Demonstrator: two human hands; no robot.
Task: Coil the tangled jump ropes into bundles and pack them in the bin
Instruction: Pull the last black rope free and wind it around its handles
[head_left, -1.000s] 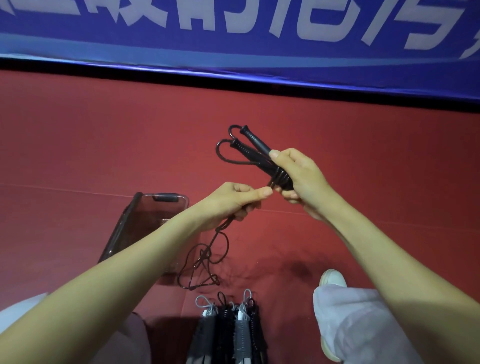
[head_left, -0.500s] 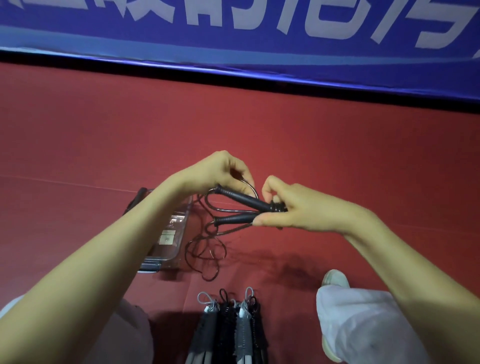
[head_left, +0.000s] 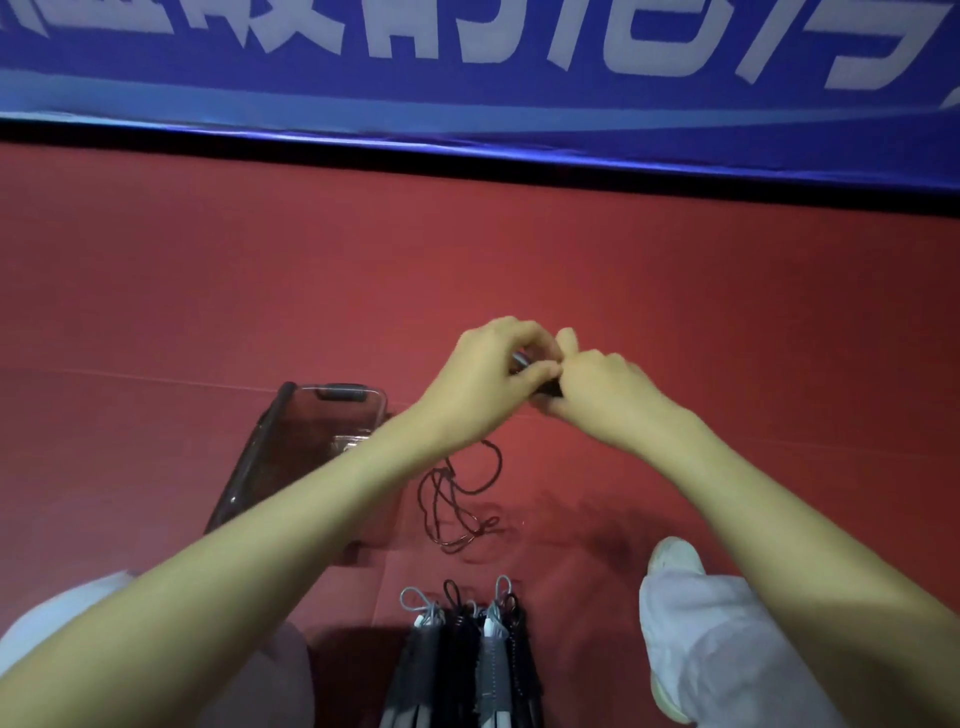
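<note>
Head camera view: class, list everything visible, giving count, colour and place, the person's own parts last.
jump rope: one, black, handles held between both hands, cord dangling below
bin: one, clear with dark handle, on the floor left of the hands
coiled bundles: about four, grey and black, side by side, bottom centre
floor: red, throughout
banner: one, blue with white lettering, along the top
shoe: one, white, lower right
trouser legs: two, pale, bottom corners
left hand: centre, grips the handles
right hand: centre, pinches the handles

Bare forearms (head_left: 291, 525), pale loose trousers (head_left: 727, 654) creased at the knee, white shoe (head_left: 672, 558) on the right foot.
</note>
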